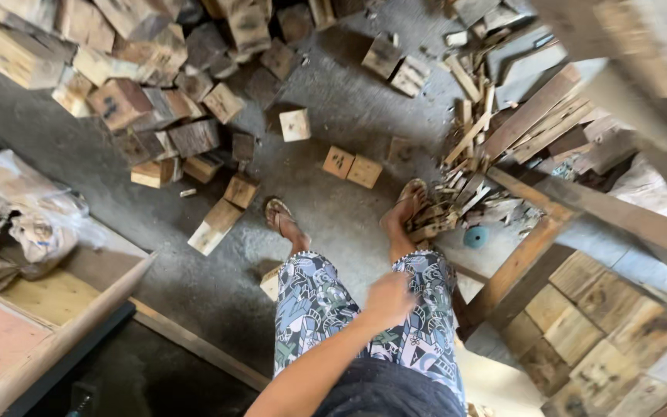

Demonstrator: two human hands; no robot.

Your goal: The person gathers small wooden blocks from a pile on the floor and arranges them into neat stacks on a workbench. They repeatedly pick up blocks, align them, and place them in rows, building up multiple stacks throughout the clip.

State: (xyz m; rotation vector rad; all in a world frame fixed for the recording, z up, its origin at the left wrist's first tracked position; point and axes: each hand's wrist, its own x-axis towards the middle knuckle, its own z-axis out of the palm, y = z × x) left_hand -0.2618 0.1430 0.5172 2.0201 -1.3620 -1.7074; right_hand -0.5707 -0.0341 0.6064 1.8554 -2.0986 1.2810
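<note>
Patterned blue-and-white shorts [364,309] fill the near view, and one of the person's hands [390,297], loosely curled and holding nothing visible, hangs in front of the thighs; which hand it is cannot be told. No other hand shows. Below, sandalled feet [283,220] stand on the grey concrete floor [333,123]. Two small wooden blocks [351,167] lie just ahead of the feet. Farther off, piled wooden blocks [140,85] spread left, and splintered wood scraps [472,162] heap right.
</note>
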